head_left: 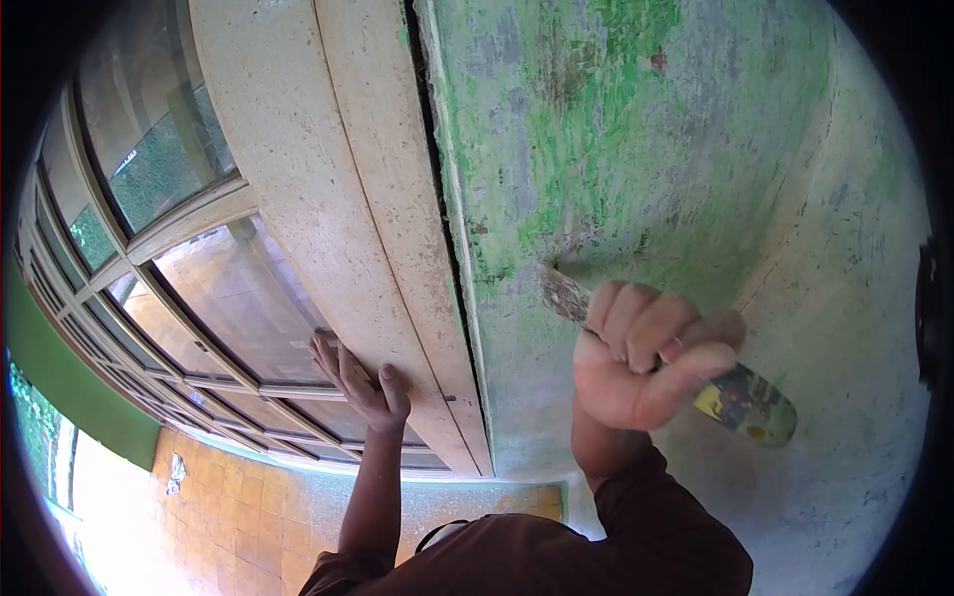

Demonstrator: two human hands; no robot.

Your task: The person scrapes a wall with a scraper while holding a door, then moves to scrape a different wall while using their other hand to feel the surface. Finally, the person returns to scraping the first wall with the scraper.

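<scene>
A scraper [750, 402] with a yellow and dark, paint-marked handle is in my right hand [651, 353], its fingers wrapped round it. The tip of its worn blade lies at the green, patchy wall [636, 129], where paint is worn and grey spots show. On the left, my left hand [366, 389] rests with its fingers spread on the wooden window frame [328, 228], beside a glass pane. It holds nothing.
Windows with wooden bars [139, 253] fill the left side. A dark gap runs between the frame and the wall. Below lie orange floor tiles [238, 502], with a small crumpled scrap [176, 474] on them. A dark object [929, 313] is at the right edge.
</scene>
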